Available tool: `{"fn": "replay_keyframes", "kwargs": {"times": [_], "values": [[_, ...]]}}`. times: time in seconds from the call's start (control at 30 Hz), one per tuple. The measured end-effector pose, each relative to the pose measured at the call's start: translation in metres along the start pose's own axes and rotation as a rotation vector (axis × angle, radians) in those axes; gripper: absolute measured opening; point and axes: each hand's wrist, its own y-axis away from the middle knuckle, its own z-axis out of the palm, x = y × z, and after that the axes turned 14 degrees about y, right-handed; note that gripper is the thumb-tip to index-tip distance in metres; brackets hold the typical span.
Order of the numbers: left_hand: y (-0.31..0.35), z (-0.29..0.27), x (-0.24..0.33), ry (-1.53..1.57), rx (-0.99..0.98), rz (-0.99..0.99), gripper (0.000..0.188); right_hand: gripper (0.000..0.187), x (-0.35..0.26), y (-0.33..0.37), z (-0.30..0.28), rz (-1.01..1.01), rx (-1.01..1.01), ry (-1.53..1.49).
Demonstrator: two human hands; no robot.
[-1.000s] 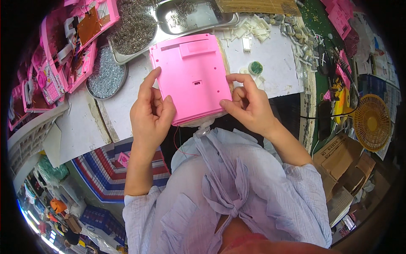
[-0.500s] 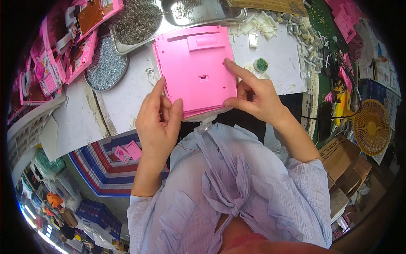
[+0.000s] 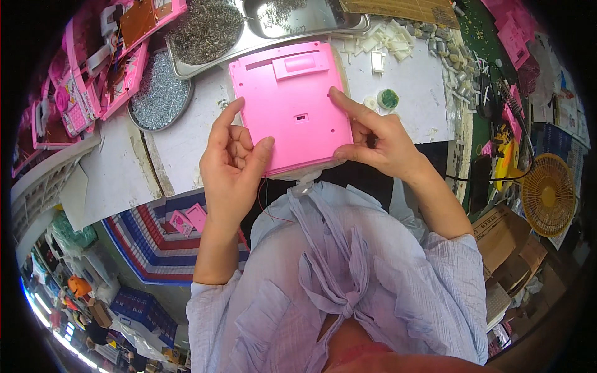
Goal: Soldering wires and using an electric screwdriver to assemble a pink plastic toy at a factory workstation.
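A pink plastic casing (image 3: 283, 127) lies back side up at the table's front edge. It has a raised block near its far edge, a small rectangular slot with a dark inside near the middle, and small holes. My left hand (image 3: 235, 165) grips its left side, index finger along the edge and thumb on the near left corner. From the right, my right hand (image 3: 387, 142) holds the other side, index fingertip beside a hole and thumb at the lower edge. A thin reddish wire (image 3: 261, 198) hangs below the near left corner. The casing's underside is hidden.
Behind the casing is a metal tray (image 3: 264, 38) with small metal springs. A round dish (image 3: 186, 105) of screws stands left, near piled pink housings (image 3: 68, 102). At right lie a green-topped roll (image 3: 387, 99), white plastic parts (image 3: 377, 61) and small motors (image 3: 457, 74); a yellow fan (image 3: 547, 194) stands beyond.
The casing has tilted slightly, and less of its lower layer shows at the left edge. My left index finger has moved a little farther up that edge. Both hands keep hold.
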Motion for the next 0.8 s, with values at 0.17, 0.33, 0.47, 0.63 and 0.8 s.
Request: {"fn": "replay_keyframes", "kwargs": {"times": [0.17, 0.33, 0.47, 0.63, 0.8], "values": [[0.0005, 0.0009, -0.0003, -0.032, 0.057, 0.051, 0.059, 0.088, -0.0017, -0.0010, -0.0006, 0.016, -0.003, -0.029], [-0.0013, 0.0015, -0.0019, -0.180, 0.024, 0.215, 0.056, 0.086, -0.0014, 0.0001, 0.0013, 0.041, -0.003, -0.071], [-0.0021, -0.0030, 0.0017, -0.178, 0.039, 0.067, 0.051, 0.082, 0.0012, 0.0009, 0.0008, 0.051, -0.011, -0.145], [0.0014, -0.0035, 0.0014, -0.312, -0.022, 0.183, 0.045, 0.081, 0.0002, 0.0000, 0.0037, 0.057, -0.017, -0.183], [0.0050, -0.0039, 0.0017, -0.382, -0.064, 0.268, 0.044, 0.081, 0.0027, 0.0006, 0.0035, 0.037, -0.037, -0.173]]}}
